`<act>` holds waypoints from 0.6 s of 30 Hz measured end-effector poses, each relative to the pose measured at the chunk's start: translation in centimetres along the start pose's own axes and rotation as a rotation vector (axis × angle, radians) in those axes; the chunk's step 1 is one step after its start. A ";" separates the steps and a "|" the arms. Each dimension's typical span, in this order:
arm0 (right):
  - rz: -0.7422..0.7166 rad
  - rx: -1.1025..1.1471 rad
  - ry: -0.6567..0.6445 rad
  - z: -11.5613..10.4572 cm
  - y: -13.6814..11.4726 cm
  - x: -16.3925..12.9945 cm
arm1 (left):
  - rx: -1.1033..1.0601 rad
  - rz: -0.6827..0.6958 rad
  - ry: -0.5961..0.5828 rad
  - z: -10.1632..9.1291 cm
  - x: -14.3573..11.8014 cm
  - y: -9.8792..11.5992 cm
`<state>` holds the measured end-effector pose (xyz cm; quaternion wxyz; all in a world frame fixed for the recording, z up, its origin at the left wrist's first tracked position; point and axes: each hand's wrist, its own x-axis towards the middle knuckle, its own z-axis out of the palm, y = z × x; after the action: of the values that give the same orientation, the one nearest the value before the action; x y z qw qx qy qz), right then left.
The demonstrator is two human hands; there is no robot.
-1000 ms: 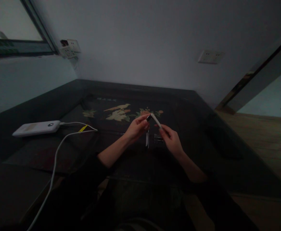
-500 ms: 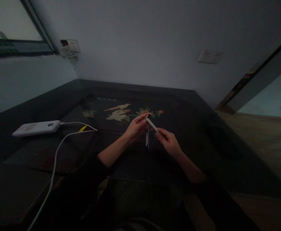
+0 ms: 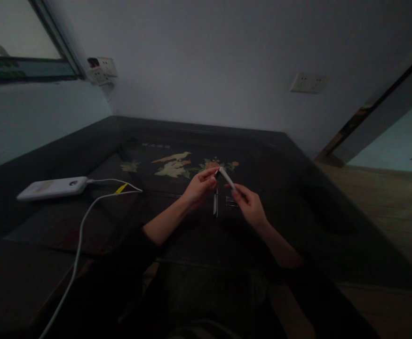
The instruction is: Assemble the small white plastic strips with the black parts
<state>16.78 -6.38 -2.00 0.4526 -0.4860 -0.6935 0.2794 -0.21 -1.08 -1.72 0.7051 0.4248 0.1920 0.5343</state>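
Both arms are covered by dark, near-black sleeves, pushed up so that the forearms are left bare. The left hand and right hand are ungloved; no rings or watch can be made out.

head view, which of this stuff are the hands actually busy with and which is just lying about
In hand:
- white stick, gripped by the right hand
- its small dark end piece, pinched by the left hand
- small metal pieces on the table just below the hands, too dim to identify

Lying about:
- white power bank
- white cable plugged into it
- wall sockets
- dark table
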 end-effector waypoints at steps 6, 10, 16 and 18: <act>-0.093 0.050 -0.098 0.1 -0.4 -0.2 | -0.054 -0.011 0.054 0.2 0.2 0.1; -0.088 0.048 -0.060 0.1 -0.3 -0.1 | -0.058 -0.031 0.068 0.1 0.1 0.0; -0.021 -0.016 0.004 -0.1 0.3 0.1 | -0.014 -0.014 0.011 0.1 -0.1 0.1; -0.015 -0.022 0.030 -0.1 0.5 0.2 | 0.007 -0.007 0.001 0.1 -0.1 0.1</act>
<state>17.08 -6.06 -2.28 0.4596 -0.4900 -0.6933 0.2609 -0.24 -1.25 -1.62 0.7056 0.4262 0.1956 0.5313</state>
